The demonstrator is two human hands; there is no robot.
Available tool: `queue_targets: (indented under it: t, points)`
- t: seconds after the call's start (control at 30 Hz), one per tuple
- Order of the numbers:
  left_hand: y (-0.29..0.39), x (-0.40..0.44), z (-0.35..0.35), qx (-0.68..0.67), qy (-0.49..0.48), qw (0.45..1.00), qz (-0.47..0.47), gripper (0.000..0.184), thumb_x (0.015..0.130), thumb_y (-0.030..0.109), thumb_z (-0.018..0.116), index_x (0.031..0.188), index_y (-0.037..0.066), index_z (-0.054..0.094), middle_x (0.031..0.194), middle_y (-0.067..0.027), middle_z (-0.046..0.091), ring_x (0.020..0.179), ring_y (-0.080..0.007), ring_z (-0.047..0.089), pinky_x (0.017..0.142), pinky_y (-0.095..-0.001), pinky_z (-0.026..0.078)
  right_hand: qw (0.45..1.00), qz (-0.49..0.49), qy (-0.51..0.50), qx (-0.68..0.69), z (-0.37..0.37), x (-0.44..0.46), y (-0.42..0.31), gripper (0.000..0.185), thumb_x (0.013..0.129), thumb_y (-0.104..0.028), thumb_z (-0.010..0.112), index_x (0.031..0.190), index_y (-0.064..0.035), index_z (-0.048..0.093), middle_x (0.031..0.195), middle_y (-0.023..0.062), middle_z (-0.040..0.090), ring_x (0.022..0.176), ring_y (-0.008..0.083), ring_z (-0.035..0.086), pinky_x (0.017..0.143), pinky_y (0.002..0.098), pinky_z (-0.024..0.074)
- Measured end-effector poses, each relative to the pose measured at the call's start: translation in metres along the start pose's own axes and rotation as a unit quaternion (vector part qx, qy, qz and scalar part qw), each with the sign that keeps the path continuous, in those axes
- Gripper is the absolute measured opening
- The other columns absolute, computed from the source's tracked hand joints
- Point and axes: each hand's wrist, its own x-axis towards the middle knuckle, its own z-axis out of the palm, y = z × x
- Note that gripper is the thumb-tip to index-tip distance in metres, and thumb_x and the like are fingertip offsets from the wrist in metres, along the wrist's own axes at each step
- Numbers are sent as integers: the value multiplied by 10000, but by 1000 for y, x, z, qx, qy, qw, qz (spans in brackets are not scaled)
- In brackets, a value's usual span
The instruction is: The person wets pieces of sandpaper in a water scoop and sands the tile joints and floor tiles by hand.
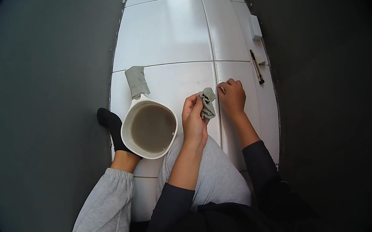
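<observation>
My left hand (194,120) is closed on a crumpled grey-green cloth (207,103), pinched between thumb and fingers. Just to the right of the cloth, my right hand (233,97) is held over the tiles with its fingers curled together; anything between the fingertips is too small to make out. Left of my left hand stands a white container (126,133) with cloudy grey-brown liquid inside. Beyond its handle, a second grey-green cloth piece (136,81) lies on the white tiles.
White floor tiles (162,31) run forward between dark surfaces on both sides. At the right edge are a small white box (255,28) and a black-and-gold pen-like item (256,66). My black-socked foot (111,124) rests left of the container.
</observation>
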Motion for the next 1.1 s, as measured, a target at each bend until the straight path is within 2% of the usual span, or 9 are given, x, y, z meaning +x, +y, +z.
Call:
queue_targets:
  t: [0.3, 0.43, 0.57, 0.63, 0.7, 0.8, 0.97, 1.03, 1.1]
  points:
    - [5, -1, 3, -38, 14, 999, -8, 148, 917, 183, 462, 1053, 136, 495, 1007, 17, 554, 869, -91, 501, 749, -293, 398, 999, 7, -41, -12, -11, -30, -3, 52, 677, -121, 670, 727, -132, 674, 747, 7, 562, 782, 216, 521, 638, 354, 436]
    - [1, -3, 1, -22, -4, 1000, -7, 159, 914, 179, 462, 1064, 143, 498, 1016, 18, 554, 877, -92, 501, 758, -295, 393, 1000, 2, 14, -26, 9, 13, 2, 50, 677, -123, 671, 727, -129, 675, 743, 9, 561, 781, 216, 522, 627, 352, 435]
    - [10, 1, -5, -36, -1, 999, 14, 157, 914, 182, 466, 1065, 149, 489, 1020, 18, 552, 875, -92, 500, 739, -294, 403, 999, 9, 16, -31, 5, 16, -4, 47, 680, -122, 668, 725, -133, 675, 737, 7, 559, 777, 215, 522, 625, 352, 437]
    - [12, 3, -4, -51, 5, 999, 13, 157, 913, 188, 470, 1065, 152, 485, 1015, 18, 550, 871, -93, 498, 729, -297, 407, 999, 15, -32, -42, -5, -8, -7, 39, 692, -134, 672, 727, -135, 689, 720, 27, 560, 755, 224, 527, 632, 356, 466]
    - [8, 2, -1, -62, 17, 998, -18, 164, 912, 195, 472, 1070, 151, 484, 1008, 17, 549, 862, -94, 496, 721, -302, 410, 999, 13, -39, -32, -2, -19, -2, 30, 692, -133, 662, 720, -131, 672, 735, 4, 555, 775, 215, 522, 627, 357, 438]
    - [-1, 0, 0, -52, 15, 998, -35, 177, 909, 206, 476, 1075, 145, 482, 1006, 11, 549, 856, -100, 495, 725, -306, 407, 1000, -1, -2, -16, 3, 1, 0, 26, 699, -137, 659, 720, -129, 672, 754, 16, 562, 779, 225, 523, 635, 364, 441]
    - [7, 1, -4, -30, -1, 1000, 1, 184, 906, 213, 478, 1074, 141, 470, 1008, 5, 549, 861, -104, 490, 737, -307, 401, 998, 21, 25, -48, 12, 21, -2, 36, 701, -132, 661, 725, -126, 687, 734, 36, 566, 749, 241, 529, 629, 371, 467]
    - [12, 2, -2, -45, 6, 999, 3, 175, 906, 210, 476, 1066, 141, 470, 1007, 6, 547, 860, -103, 491, 730, -302, 403, 998, 35, -28, -45, 4, 2, -4, 32, 696, -131, 660, 725, -129, 674, 776, 9, 566, 795, 221, 521, 651, 358, 441]
    - [8, 2, 0, -65, 20, 998, -9, 173, 905, 208, 477, 1065, 143, 469, 1005, 7, 544, 862, -107, 492, 725, -306, 408, 998, 33, -26, -42, 1, -11, -4, 30, 689, -128, 663, 718, -130, 672, 774, 6, 564, 794, 217, 520, 647, 354, 438]
